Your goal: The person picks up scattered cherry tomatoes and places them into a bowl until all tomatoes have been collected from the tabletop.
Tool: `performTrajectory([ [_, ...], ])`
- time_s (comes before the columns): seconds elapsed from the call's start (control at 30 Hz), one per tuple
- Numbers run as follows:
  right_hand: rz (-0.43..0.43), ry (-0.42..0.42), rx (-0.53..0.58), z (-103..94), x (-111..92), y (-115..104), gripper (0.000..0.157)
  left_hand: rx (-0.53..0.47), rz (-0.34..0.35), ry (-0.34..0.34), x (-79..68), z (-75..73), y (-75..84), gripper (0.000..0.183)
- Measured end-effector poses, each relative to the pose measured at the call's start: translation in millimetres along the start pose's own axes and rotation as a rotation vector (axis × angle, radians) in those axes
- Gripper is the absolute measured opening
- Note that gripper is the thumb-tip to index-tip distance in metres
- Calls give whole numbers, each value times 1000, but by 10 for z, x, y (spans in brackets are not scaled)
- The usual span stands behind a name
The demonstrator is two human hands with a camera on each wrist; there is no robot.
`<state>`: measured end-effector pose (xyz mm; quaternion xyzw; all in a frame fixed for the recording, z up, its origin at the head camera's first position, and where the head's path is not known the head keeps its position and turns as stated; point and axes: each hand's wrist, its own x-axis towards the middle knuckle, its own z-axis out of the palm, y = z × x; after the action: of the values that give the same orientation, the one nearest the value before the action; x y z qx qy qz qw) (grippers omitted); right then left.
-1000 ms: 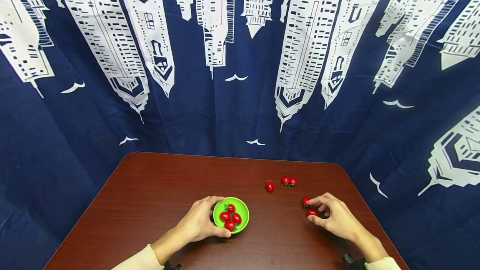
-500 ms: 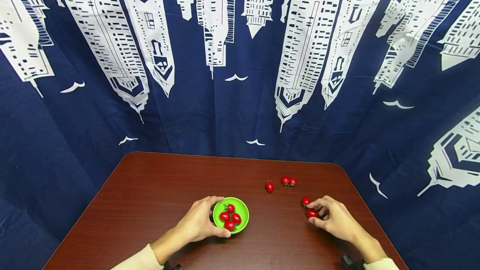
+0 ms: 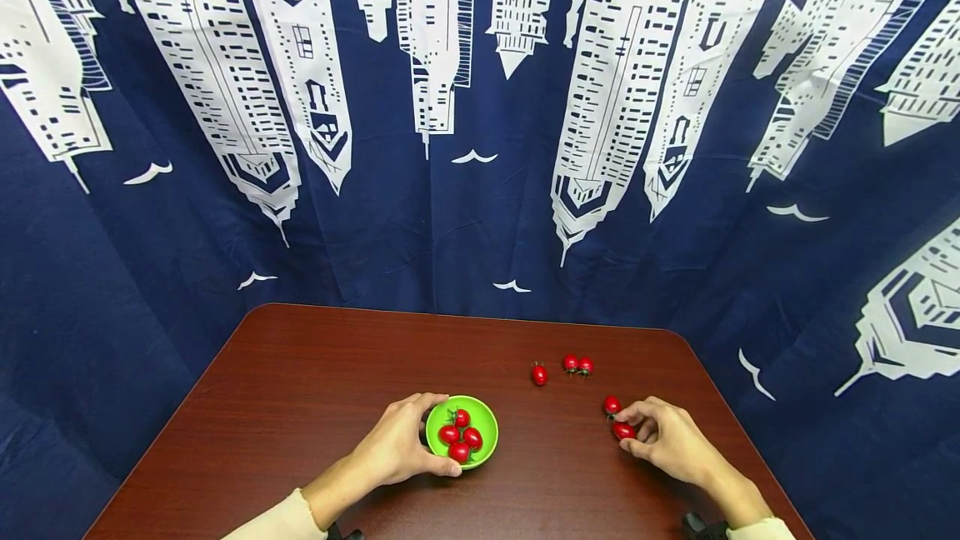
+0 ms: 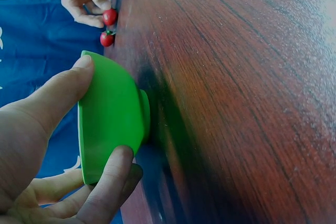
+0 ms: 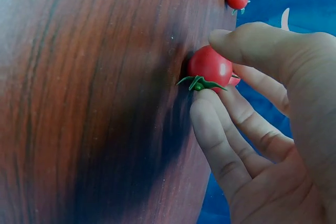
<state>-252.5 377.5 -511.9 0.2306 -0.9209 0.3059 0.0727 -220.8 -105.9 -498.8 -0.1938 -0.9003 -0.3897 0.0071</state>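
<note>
My left hand (image 3: 401, 440) holds a small green bowl (image 3: 486, 422) by its left side, thumb and fingers spread around the rim. Several red cherry tomatoes (image 3: 460, 450) with green stems lie inside it. To the right, my right hand (image 3: 675, 438) has thumb and fingertips on either side of a cherry tomato (image 3: 623, 431), pinching it at the tabletop. In the right wrist view the fingertips meet this tomato (image 5: 206, 67) beside its green leaves. Another cherry tomato (image 3: 612, 405) lies just beyond it, close to the index fingertip.
Farther back on the brown wooden table (image 3: 337, 373) lie a single cherry tomato (image 3: 539, 374) and a pair of cherry tomatoes (image 3: 577, 365) side by side. A dark blue curtain (image 3: 390, 232) printed with white buildings hangs behind the table.
The right index finger has drawn back from the farther tomato, which shows more fully, and has settled against the nearer one. The left hand and bowl stay in place.
</note>
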Motion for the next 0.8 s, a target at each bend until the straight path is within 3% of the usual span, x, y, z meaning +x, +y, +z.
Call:
performTrajectory([
  [0.37, 38, -56, 30, 54, -20, 34, 28, -8, -15, -8, 3, -9, -1, 100],
  [0.8, 54, -49, 39, 69, -7, 4, 27, -11, -12, -7, -8, -26, 5, 100],
])
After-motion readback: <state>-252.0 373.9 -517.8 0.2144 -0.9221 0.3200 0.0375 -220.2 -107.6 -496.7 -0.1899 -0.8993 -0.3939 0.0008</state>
